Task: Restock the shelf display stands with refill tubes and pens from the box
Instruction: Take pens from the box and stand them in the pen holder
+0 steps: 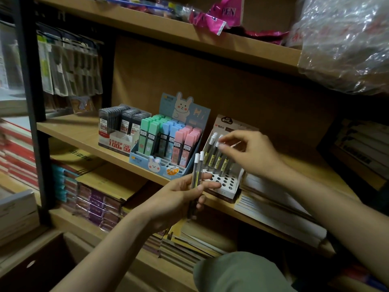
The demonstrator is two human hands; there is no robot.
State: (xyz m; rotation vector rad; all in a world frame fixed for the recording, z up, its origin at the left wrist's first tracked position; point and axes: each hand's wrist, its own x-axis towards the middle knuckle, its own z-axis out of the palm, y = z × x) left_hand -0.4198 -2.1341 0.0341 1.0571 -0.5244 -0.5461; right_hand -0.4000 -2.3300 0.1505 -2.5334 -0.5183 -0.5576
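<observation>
Two pens point(197, 171) with white caps stand upright in the left hand point(179, 199), its fingers and thumb curled round their barrels, in front of the shelf point(80, 133) edge. Below and nearest, a knee in green cloth point(237, 272) fills the lower frame, with stacked notebooks point(189, 247) on the lower board behind it. Just beyond the left hand, the white stand point(226, 187) sits on the shelf; its front holes are unfilled, and a row of white-capped pens point(217, 157) stands in its rear holes. The right hand point(252, 152) hovers over that row, thumb and forefinger pinching the cap of one pen seated in the stand, the other fingers loosely bent. Left of the stand, touching or nearly so, a blue rabbit display point(166, 148) holds green, blue and pink refill tubes point(168, 138) in tilted rows. Further left, a red-and-white display point(117, 142) holds dark refill tubes point(124, 121). Stacked paper point(273, 207) lies to the right of the stand. Hanging packets point(69, 66) occupy the far left, behind a black post point(31, 102). On the top board, a pink bag point(219, 15) and a clear plastic bag point(345, 43) lie farthest away.
</observation>
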